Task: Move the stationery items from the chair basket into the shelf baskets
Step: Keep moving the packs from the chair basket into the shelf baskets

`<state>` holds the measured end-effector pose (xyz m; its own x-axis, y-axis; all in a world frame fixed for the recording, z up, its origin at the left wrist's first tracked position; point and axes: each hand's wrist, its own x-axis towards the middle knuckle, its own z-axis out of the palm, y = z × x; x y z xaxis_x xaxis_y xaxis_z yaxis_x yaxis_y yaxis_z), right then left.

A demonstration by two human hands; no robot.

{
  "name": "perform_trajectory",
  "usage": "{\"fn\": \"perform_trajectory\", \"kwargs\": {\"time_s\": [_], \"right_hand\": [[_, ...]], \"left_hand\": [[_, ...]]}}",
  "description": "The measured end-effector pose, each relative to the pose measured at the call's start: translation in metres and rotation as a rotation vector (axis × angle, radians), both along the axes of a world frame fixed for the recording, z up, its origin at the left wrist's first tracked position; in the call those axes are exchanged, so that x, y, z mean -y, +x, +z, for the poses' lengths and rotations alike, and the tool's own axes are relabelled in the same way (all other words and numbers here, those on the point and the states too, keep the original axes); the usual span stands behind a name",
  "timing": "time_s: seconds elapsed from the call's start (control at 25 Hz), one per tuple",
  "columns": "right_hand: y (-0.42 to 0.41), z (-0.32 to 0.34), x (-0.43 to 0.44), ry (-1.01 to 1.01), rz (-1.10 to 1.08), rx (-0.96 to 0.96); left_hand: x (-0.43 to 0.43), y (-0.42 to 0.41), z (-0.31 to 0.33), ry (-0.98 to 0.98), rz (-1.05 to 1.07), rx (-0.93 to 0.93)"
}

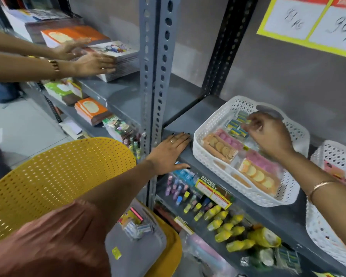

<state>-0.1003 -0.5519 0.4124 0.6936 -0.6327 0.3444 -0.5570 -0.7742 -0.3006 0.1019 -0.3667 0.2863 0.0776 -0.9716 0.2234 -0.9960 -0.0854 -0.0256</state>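
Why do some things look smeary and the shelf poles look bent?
In the head view, the right hand over the white basket is smeared by motion blur, as is the pink sleeve near the lens; the left hand resting on the shelf edge looks sharper; the wide-angle lens makes the grey shelf post lean.

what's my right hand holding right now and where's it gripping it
The right hand pinches a small packet by its edge, over the white basket.

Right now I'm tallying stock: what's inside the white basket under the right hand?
White basket: orange and pink packs, small blue-yellow packets. The right hand covers part of its contents.
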Motion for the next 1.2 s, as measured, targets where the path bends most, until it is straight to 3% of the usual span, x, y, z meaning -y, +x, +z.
{"fn": "perform_trajectory", "kwargs": {"time_s": [0.08, 0.2, 0.32, 0.4, 0.52, 0.76, 1.2], "right_hand": [[0.021, 0.012, -0.051, -0.04, 0.185, 0.17], [0.043, -0.004, -0.126, -0.082, 0.506, 0.239], [0.061, -0.062, -0.183, -0.088, 0.72, 0.132], [0.073, -0.12, -0.205, -0.052, 0.801, -0.095], [0.086, -0.22, -0.219, 0.141, 0.811, -0.469], [0.093, -0.36, -0.233, 0.378, 0.657, -0.899], [0.098, -0.419, -0.247, 0.178, 0.667, -0.875]], "left_hand": [[-0.028, -0.001, -0.015, -0.06, -0.001, -0.022], [-0.1, 0.005, -0.063, -0.051, 0.124, -0.04], [-0.182, 0.008, -0.119, 0.038, 0.223, -0.071], [-0.234, 0.004, -0.156, 0.146, 0.266, -0.095], [-0.299, -0.014, -0.205, 0.29, 0.341, -0.177], [-0.367, -0.065, -0.276, 0.531, 0.398, -0.357], [-0.389, -0.101, -0.32, 0.534, 0.46, -0.334]]}}
